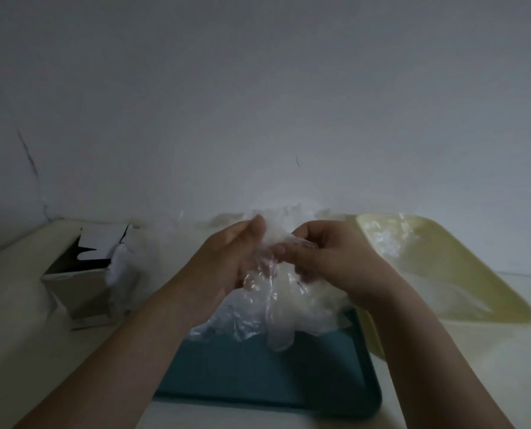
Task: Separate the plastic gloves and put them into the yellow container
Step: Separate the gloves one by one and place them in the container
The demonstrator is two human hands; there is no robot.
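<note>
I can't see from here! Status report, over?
Left hand and right hand grip gloves above tray. A few already in container. Nothing blocks it.

**Dim, smeared, and half of it out of sight**

The plastic gloves (276, 280) blur into one clear clump, and no count is possible. The left hand (227, 261) has its fingers veiled behind the film, grip unreadable. The right hand (329, 252) buries its fingertips in the same film. Both forearms run off the bottom edge. The teal tray (258, 376) loses its far end under the clump. The yellow container (462, 274) shows only a smeared pale mass inside. The box (78, 283) keeps its mouth too dark to read.
</note>
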